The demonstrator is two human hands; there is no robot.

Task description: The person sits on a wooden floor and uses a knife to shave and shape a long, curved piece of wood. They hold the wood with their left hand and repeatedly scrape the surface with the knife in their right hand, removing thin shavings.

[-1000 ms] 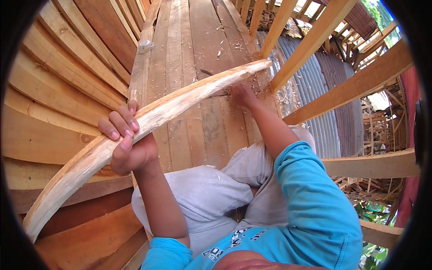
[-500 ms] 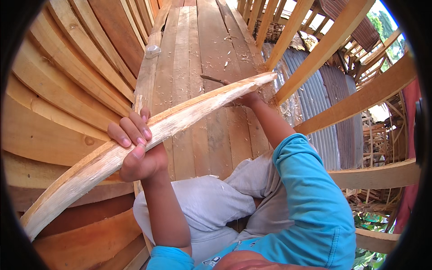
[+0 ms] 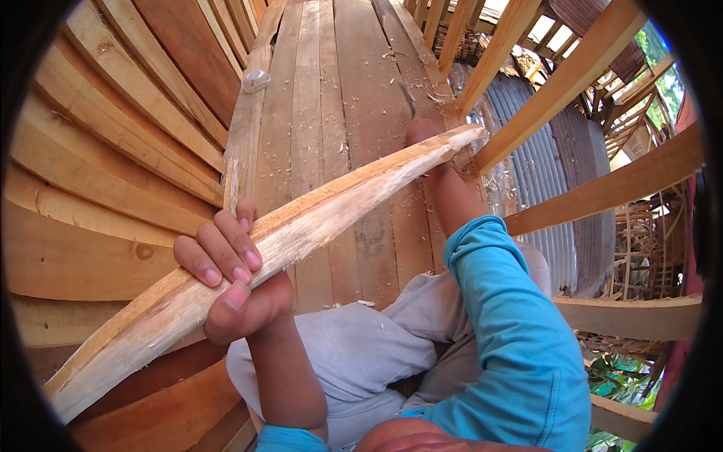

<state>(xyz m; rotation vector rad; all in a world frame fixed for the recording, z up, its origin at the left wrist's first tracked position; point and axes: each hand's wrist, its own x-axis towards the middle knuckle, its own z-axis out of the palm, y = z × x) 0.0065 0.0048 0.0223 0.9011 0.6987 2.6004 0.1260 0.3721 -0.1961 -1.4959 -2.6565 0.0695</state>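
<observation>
My left hand [image 3: 235,264] is wrapped round a long, pale piece of wood [image 3: 301,226], thumb on the near side and fingers over the top. The wood slants from the lower left to the upper right; its near face is rough and freshly cut. Beyond its far end is my right hand [image 3: 427,134], partly hidden behind the wood. It is closed on a knife, whose narrow dark blade [image 3: 409,98] points away from me, seen nearly edge-on. The knife's handle is hidden in the hand.
Wood shavings lie scattered over the plank floor [image 3: 309,151]. Boards [image 3: 113,151] line the left wall. A small clear object [image 3: 256,80] rests on the floor near that wall. Slanted wooden posts [image 3: 557,83] stand at the right, with corrugated metal sheets [image 3: 520,113] outside them.
My right hand has moved slightly farther away, and the knife blade has swung from pointing left to pointing away. The wood's far end has shifted a little to the right in view.
</observation>
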